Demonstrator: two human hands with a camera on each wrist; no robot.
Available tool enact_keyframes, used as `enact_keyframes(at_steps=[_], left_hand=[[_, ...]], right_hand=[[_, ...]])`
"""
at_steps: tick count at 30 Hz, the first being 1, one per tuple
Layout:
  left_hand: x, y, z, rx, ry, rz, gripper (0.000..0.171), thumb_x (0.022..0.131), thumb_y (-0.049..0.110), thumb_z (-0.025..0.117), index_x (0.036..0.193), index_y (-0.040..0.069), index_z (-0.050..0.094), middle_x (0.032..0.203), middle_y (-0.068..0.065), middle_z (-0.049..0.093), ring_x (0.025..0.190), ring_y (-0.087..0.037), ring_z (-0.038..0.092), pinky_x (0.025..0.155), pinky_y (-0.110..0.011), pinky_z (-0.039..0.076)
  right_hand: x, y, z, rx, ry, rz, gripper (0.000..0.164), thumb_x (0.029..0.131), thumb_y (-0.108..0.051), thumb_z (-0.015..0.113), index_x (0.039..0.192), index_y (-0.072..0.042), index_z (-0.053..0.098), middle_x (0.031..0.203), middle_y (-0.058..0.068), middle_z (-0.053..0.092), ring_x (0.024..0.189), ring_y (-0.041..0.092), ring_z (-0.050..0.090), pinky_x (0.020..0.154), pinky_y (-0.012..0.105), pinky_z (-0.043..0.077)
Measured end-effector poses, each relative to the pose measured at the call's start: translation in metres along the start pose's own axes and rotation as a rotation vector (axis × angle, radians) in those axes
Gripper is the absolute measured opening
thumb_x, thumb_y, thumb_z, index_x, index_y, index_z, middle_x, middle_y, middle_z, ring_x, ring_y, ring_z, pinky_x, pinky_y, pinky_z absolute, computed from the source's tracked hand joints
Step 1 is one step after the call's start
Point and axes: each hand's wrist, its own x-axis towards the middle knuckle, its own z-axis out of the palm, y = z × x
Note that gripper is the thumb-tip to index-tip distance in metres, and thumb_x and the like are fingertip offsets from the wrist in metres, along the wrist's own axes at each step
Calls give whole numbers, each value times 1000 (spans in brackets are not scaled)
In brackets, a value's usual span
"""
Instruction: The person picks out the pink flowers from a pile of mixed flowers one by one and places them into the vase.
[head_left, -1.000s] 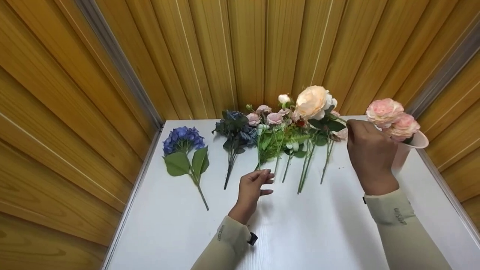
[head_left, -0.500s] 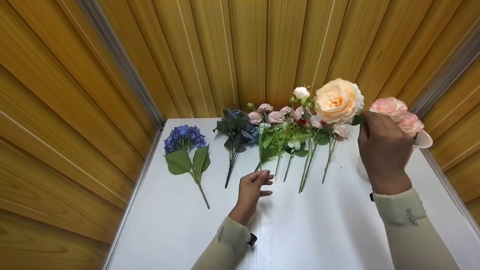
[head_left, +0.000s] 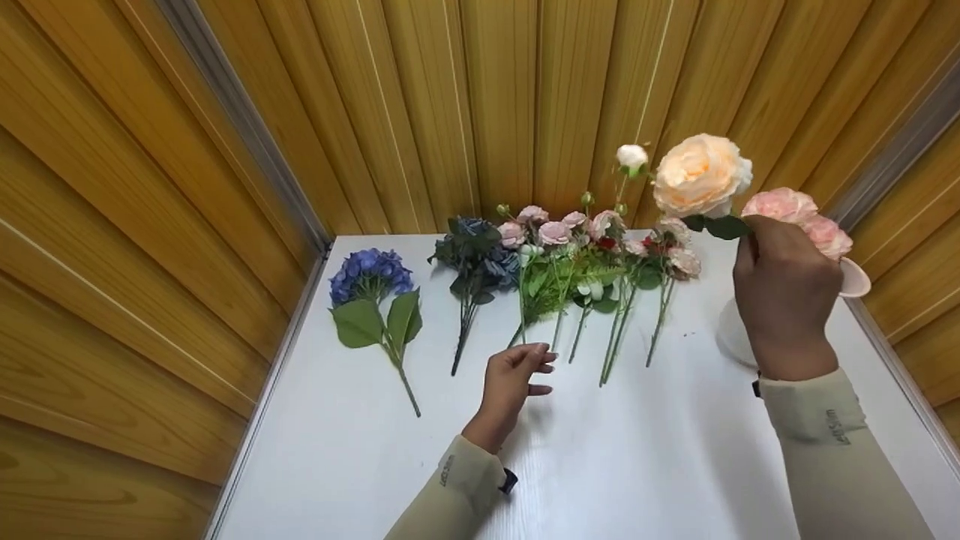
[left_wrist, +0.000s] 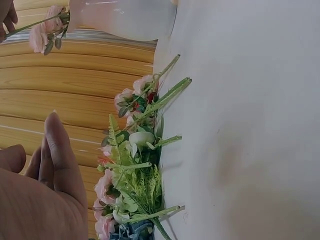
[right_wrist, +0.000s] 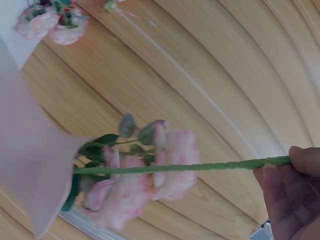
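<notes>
My right hand (head_left: 787,300) pinches the stem of a peach rose (head_left: 701,176), held upright above the table with its bloom over the fist. In the right wrist view, the green stem (right_wrist: 215,166) runs from my fingertips to the mouth of a pale vase (right_wrist: 40,150); whether its tip is inside I cannot tell. Pink flowers (right_wrist: 175,142) stand in that vase, partly hidden behind the hand in the head view. My left hand (head_left: 510,390) is near the lower stems of the laid-out flowers, fingers loosely bent, holding nothing.
On the white table (head_left: 600,465), a blue hydrangea (head_left: 369,277) lies at the left. Beside it are dark blue flowers (head_left: 472,255), then pink flowers (head_left: 555,232) among green fern (head_left: 555,281). Wood-panelled walls (head_left: 495,112) enclose the back and sides.
My right hand has moved right and slightly up, lifting the peach rose away from the row, turning it upright and bringing it to the vase. The left hand has barely moved.
</notes>
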Motion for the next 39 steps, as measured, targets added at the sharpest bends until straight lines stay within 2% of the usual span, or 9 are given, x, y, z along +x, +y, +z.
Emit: enact_keyframes(at_steps=[10, 18, 21, 24, 26, 29, 32, 34, 39], left_hand=[[-1, -4, -1, -10, 13, -5, 30, 116, 27, 70, 128, 4, 82, 121, -13, 85, 102, -18, 80, 74, -32, 72], [-2, -8, -4, -2, 28, -23, 33, 115, 31, 71, 127, 2, 81, 117, -10, 85, 100, -14, 79, 74, -32, 72], [-2, -7, -3, -6, 29, -21, 33, 115, 31, 71, 127, 2, 81, 117, -8, 85, 101, -15, 79, 75, -32, 72], [0, -7, -4, -15, 28, -21, 31, 115, 30, 70, 126, 2, 80, 119, -12, 84, 101, -16, 79, 75, -31, 72], [0, -9, -6, -18, 33, -25, 27, 115, 27, 70, 125, 4, 79, 122, -16, 84, 102, -16, 79, 75, -30, 71], [5, -12, -6, -8, 47, -30, 23, 115, 24, 70, 124, 4, 78, 127, -22, 82, 103, -19, 80, 74, -29, 71], [18, -12, -7, 50, 68, -22, 19, 115, 22, 71, 124, 6, 79, 129, -22, 81, 106, -22, 80, 75, -30, 70], [33, -13, -8, 153, 105, 28, 18, 113, 21, 73, 123, 7, 80, 125, -19, 82, 106, -25, 80, 77, -31, 70], [100, -29, -22, 554, 273, 161, 24, 109, 22, 76, 126, 5, 80, 120, -12, 83, 106, -26, 80, 83, -37, 68]], right_hand=[[-7, 46, 16, -131, -146, 175, 26, 111, -5, 55, 109, 13, 74, 86, 40, 72, 71, 66, 66, 55, 77, 46], [-18, 68, 24, -194, -139, 188, 18, 103, 4, 53, 95, 10, 69, 68, 36, 64, 54, 61, 59, 42, 53, 27], [-19, 72, 22, -217, -140, 235, 17, 107, -2, 61, 98, 10, 69, 75, 41, 67, 63, 66, 62, 42, 63, 32], [-31, 72, 17, -230, -140, 307, 21, 106, -8, 73, 111, 12, 70, 95, 44, 70, 86, 69, 65, 57, 78, 44], [-45, 70, 14, -231, -147, 340, 30, 104, -10, 79, 119, 14, 69, 106, 44, 69, 95, 66, 64, 66, 80, 48], [-67, 65, 17, -202, -93, 306, 27, 106, -11, 73, 118, 12, 68, 106, 36, 67, 92, 58, 63, 64, 74, 49], [-78, 60, 22, -164, -111, 255, 23, 107, -15, 69, 106, 8, 69, 95, 32, 67, 80, 54, 63, 56, 70, 47], [-85, 55, 28, -129, -161, 210, 21, 106, -14, 69, 98, 5, 70, 89, 29, 69, 73, 51, 63, 53, 69, 46], [-123, 26, 46, -55, -390, 150, 19, 100, -17, 76, 88, -3, 73, 80, 20, 72, 55, 38, 59, 45, 58, 42]])
